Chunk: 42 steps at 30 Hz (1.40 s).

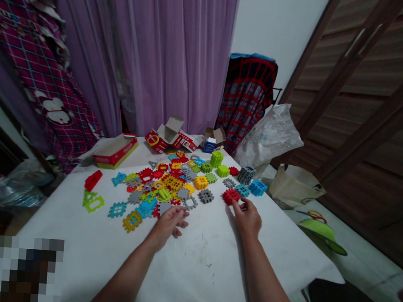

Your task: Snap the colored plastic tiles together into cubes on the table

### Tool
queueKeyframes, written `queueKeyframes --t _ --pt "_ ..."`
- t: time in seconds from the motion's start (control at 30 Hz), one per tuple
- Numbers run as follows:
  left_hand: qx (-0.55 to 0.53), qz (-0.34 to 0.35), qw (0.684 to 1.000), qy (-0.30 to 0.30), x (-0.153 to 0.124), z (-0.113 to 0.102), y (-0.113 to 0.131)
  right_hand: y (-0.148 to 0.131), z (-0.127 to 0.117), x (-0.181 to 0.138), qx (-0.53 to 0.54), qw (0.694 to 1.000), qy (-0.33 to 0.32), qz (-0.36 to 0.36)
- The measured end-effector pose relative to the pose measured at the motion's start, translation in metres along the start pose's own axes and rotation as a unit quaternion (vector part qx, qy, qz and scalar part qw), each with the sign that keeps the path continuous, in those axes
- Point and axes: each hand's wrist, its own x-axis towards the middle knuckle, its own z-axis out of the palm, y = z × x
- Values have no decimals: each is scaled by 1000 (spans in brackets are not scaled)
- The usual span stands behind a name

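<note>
My right hand (pixel 247 218) has its thumb and fingers closed on the near edge of a small stack of red interlocking building tiles (pixel 231 197), which rests on the table. My left hand (pixel 171 221) is held at the near edge of the mixed pile of tiles (pixel 171 182), fingers loosely apart and nothing in them. Close to the red stack are grey tiles (pixel 205 196), a teal stack (pixel 243 190), a blue stack (pixel 258 187), a dark grey stack (pixel 246 175) and a yellow-orange stack (pixel 201 182). Farther back stand lime green stacks (pixel 216 159).
The white table (pixel 196 270) bears a red and green box lid (pixel 116 152) at the back left, and opened cartons (pixel 170 137) and a blue box (pixel 210 145) at the back. Beyond its right edge are a clear plastic bag (pixel 271 135) and a cloth bag (pixel 294 185).
</note>
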Motion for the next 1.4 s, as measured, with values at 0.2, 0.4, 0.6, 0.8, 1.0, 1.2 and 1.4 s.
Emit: queueKeyframes --t 0.2,0.4,0.6,0.8,1.0,1.2,1.4 --pt "-8 4 1000 -11 -1 1 -4 3 9 -11 61 984 53 -160" --pt "16 69 997 37 11 -21 16 -22 25 -36 73 911 -10 -405" --pt "463 166 841 225 44 -91 73 -40 36 -44 73 853 -42 -514" --pt "658 91 718 208 70 -132 96 -38 37 -46 75 849 -40 -521" --pt "693 32 696 185 85 -137 93 -35 37 -48 72 850 -45 -520" --pt "694 -5 697 181 81 -143 93 -36 37 -49 75 850 -57 -518" --pt "690 -5 699 187 73 -139 93 -33 38 -48 89 855 -75 -506"
